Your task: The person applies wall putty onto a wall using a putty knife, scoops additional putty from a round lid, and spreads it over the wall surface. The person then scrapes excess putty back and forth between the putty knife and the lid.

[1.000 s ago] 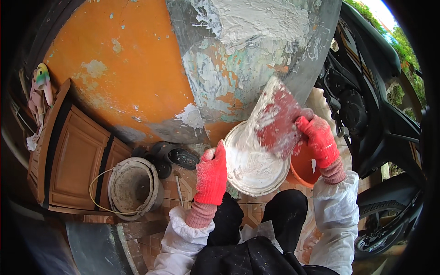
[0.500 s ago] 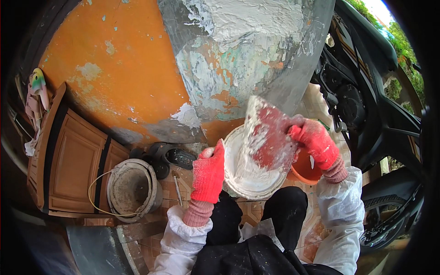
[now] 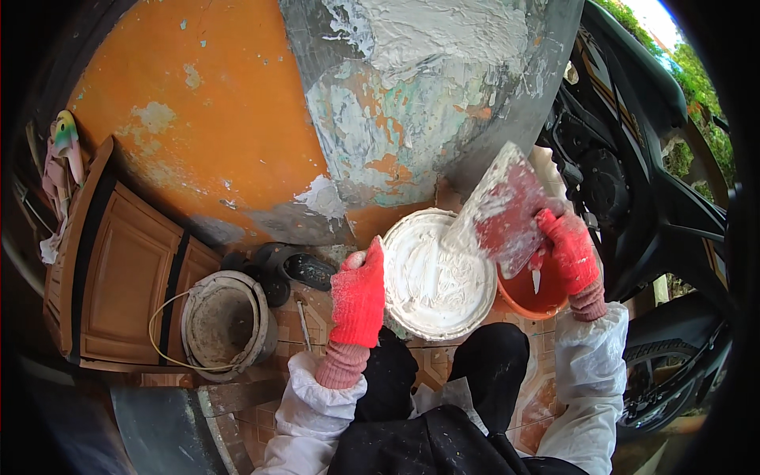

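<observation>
Tub on floor in front of person's knees; paste fills it near the brim, surface ridged, so plenty left by the look of it; R hand right of tub, fingers closed, gripping spreader; blade tilted up, lower-left corner over tub's upper-right rim, can't tell if touching paste; white smears on blade, heaviest along its left edge; L hand at tub's left rim, thumb up; other fingers mostly hidden, can't tell if they grip rim.

Wall beyond tub, part done: thick white coat up top, straight beyond tub; patchy area between coat and tub has no thick layer, old colours show thru; orange part, beyond tub to the left, mostly uncoated w/ pale chips; so coverage partial, rest of wall out of frame.

Orange pail just right of tub; grey bucket well left of tub; sandals between bucket & tub, nearer wall; motorbike far right of tub.
</observation>
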Tool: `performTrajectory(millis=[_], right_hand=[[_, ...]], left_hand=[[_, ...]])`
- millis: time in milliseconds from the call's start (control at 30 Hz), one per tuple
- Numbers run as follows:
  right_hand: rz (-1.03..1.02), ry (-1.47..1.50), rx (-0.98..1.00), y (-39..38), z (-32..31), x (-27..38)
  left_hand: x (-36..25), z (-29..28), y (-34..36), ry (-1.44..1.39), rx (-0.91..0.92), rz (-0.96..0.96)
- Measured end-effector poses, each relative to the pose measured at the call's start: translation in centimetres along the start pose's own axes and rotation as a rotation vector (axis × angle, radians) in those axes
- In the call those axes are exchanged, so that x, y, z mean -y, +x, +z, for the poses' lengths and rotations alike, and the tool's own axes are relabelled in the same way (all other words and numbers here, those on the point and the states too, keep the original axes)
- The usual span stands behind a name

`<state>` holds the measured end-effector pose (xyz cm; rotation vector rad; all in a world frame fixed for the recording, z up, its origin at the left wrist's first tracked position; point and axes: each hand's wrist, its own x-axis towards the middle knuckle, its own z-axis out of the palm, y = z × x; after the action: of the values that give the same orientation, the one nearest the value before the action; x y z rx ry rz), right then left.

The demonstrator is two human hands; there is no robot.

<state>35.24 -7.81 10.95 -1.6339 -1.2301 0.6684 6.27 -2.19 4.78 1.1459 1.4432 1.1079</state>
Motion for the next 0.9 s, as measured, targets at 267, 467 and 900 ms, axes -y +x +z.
performTrajectory(millis=[267,467,900], right_hand=[[0.068,0.258,0.054,0.1,-0.2,-0.3],[0.098,0.277,0.117,-0.5,0.4,-1.6],[0.058,0.141,0.072,0.4,-0.3,1.2]], left_hand=[[-0.5,0.0,1.0,-0.068,-0.054,-0.015],[-2.2,0.3,0.1,0.201,-0.105,-0.025],[0.0,0.0,1.4,-0.012,-0.078,0.020]])
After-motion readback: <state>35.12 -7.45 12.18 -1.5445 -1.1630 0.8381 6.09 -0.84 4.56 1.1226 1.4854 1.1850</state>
